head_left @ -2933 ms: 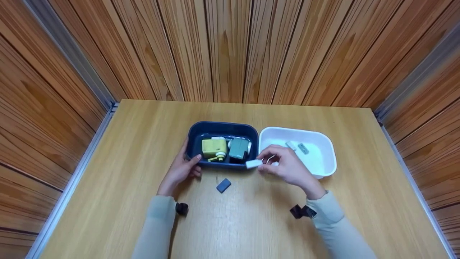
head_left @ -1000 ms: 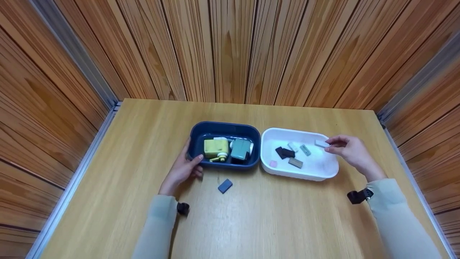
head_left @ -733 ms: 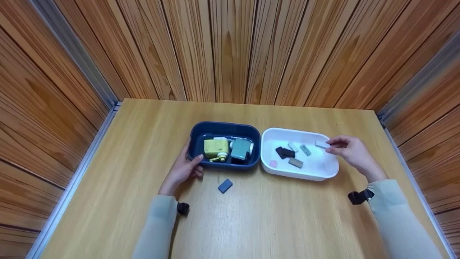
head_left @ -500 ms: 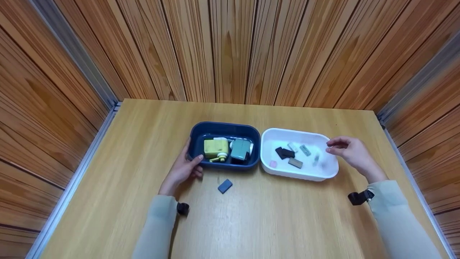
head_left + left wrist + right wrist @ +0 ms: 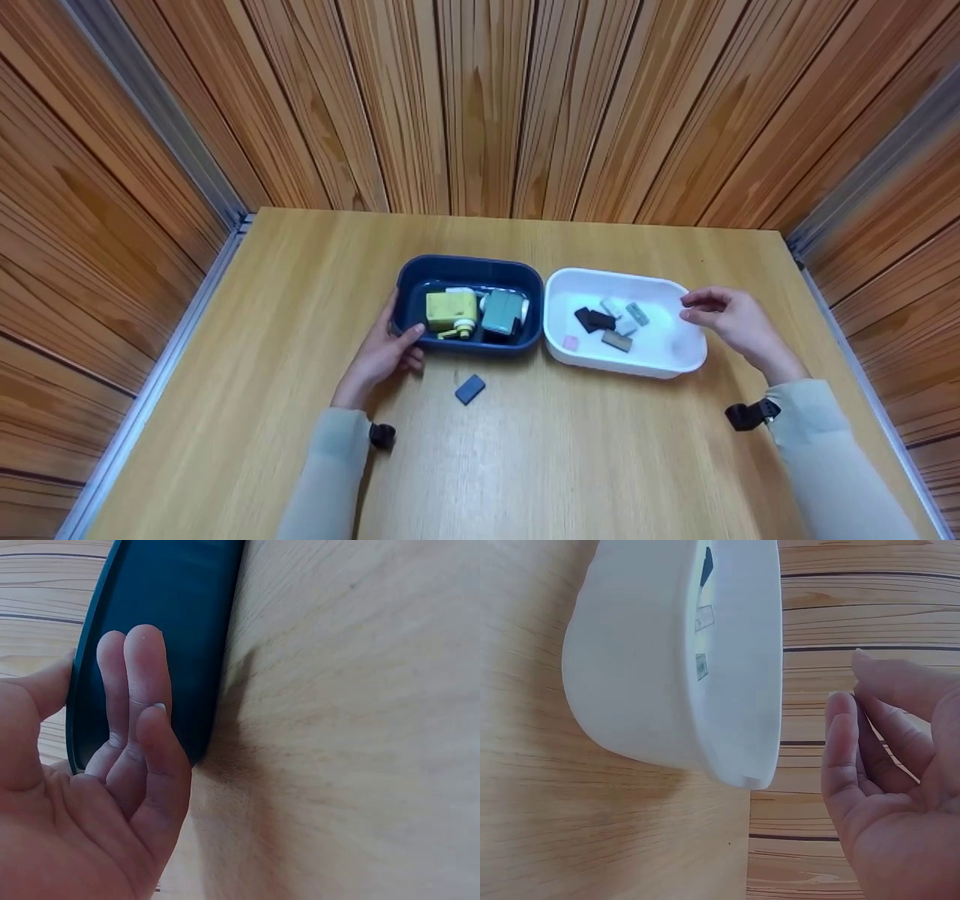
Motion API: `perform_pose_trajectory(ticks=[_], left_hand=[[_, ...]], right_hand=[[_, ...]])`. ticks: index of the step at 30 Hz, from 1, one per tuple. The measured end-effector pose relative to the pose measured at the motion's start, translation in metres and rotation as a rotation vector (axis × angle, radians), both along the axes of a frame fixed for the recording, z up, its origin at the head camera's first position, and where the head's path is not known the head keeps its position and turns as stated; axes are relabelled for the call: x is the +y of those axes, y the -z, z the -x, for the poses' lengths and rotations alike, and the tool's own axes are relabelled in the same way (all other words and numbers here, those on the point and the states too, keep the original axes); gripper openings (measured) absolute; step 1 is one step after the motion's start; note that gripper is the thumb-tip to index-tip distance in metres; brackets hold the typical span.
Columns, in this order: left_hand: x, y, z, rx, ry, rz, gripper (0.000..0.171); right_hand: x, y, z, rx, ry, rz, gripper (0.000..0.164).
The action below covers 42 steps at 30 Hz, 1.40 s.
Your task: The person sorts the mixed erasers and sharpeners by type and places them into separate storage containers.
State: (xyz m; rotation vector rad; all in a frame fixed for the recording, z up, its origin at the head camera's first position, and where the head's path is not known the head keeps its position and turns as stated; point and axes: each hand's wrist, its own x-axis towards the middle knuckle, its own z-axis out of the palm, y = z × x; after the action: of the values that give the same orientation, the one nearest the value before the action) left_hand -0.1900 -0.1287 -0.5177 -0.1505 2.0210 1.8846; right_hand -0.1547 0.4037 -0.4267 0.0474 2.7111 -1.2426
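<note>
My left hand [image 5: 379, 351] holds the dark blue tub [image 5: 409, 268] by its near-left corner, thumb over the rim and fingers along the outer wall, as the left wrist view shows. Inside that tub lie a yellow boxy device [image 5: 451, 308] with a small crank-like handle and a teal one [image 5: 502, 310] with white ends. At the right rim of the white tub [image 5: 679, 341], my right hand [image 5: 731, 319] hovers with loosely bent fingers and nothing between them. A whitish eraser-like block [image 5: 625, 325] lies in the white tub among several others.
Dark blocks [image 5: 598, 319], a grey-brown block [image 5: 616, 340], a greenish block [image 5: 637, 313] and a small pink piece [image 5: 570, 343] share the white tub. A blue-grey block [image 5: 470, 389] lies on the table in front of the dark blue tub. Wood-patterned walls [image 5: 480, 105] enclose the table.
My right hand moved from between the tubs to the white tub's right rim and let go of the whitish block, which dropped in and slid left. My left hand stayed on the dark blue tub.
</note>
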Motion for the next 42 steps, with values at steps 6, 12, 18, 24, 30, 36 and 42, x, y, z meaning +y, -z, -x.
perform_pose_trajectory(ticks=[6, 12, 18, 24, 30, 36, 42], left_hand=[[0.001, 0.0, 0.0, 0.0, 0.005, 0.016, 0.082], [0.001, 0.001, -0.001, 0.01, 0.005, 0.029, 0.081], [0.001, 0.0, -0.002, 0.008, -0.002, 0.017, 0.079], [0.001, -0.005, -0.003, 0.012, 0.005, 0.016, 0.081], [0.002, -0.001, -0.001, -0.003, -0.01, 0.018, 0.08], [0.002, -0.001, -0.001, 0.004, -0.003, 0.018, 0.082], [0.002, -0.001, 0.0, -0.009, -0.002, 0.023, 0.081]], right_hand=[[-0.006, -0.002, 0.0, -0.001, -0.013, 0.025, 0.051], [-0.015, -0.001, -0.001, 0.004, -0.038, 0.064, 0.046], [-0.03, 0.001, -0.005, 0.026, -0.072, 0.105, 0.042], [-0.048, 0.0, -0.01, 0.014, -0.094, 0.154, 0.043], [-0.065, 0.005, -0.015, 0.042, -0.139, 0.227, 0.04], [-0.086, 0.013, -0.02, 0.095, -0.187, 0.287, 0.035], [-0.11, 0.022, -0.028, 0.133, -0.256, 0.288, 0.03]])
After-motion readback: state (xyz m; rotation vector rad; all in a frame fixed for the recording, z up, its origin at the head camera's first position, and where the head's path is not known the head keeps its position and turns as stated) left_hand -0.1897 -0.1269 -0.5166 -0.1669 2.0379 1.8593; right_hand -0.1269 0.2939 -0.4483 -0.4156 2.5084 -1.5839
